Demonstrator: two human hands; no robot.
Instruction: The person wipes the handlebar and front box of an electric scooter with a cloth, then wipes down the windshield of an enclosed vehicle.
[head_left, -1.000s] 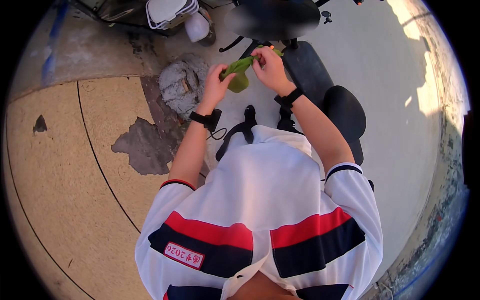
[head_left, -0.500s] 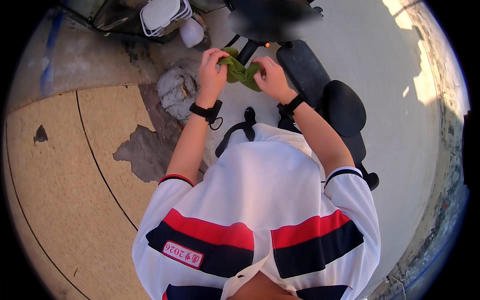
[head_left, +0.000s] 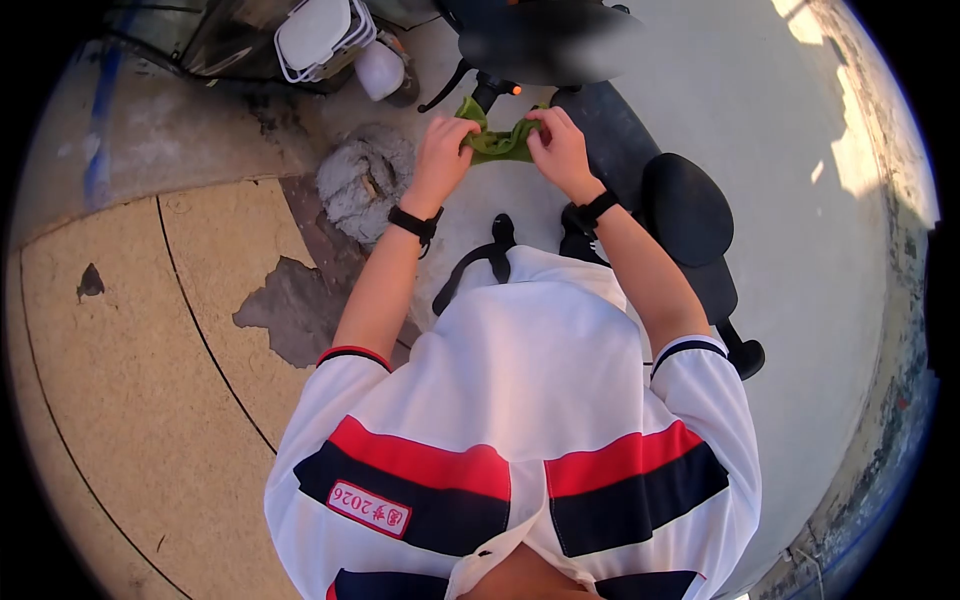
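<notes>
item: one green cloth [head_left: 503, 146], soft and creased, held in the air between two bare hands over the pale floor [head_left: 790, 300]. left hand [head_left: 440, 158]: pinching the near-left end between thumb and fingers, with a loose fold poking up past the fingertips. right hand [head_left: 562, 152]: pinching the opposite end the same way, its thumb turned inward. reason for the hold, as i judge it from over here: one grip at each end keeps so limp a fabric spread sideways and off the ground, while the middle, given some slack, sags into folds. the arms reach well forward, which keeps the cloth apart from the white shirt [head_left: 530, 350] and in plain sight of the wearer. fittings: a black band [head_left: 412, 222] on the left wrist and a black strap [head_left: 598, 207] on the right, both set behind the hands, so the fingers are free of them. just beyond the cloth: a handlebar with a black lever [head_left: 445, 88] and a small orange light [head_left: 516, 90]; whether the fabric touches it, i cannot tell. to the right, a long black seat [head_left: 612, 140] and a rounded black seat [head_left: 686, 208]. to the left, a rough grey lump [head_left: 362, 185], on the ground.
</notes>
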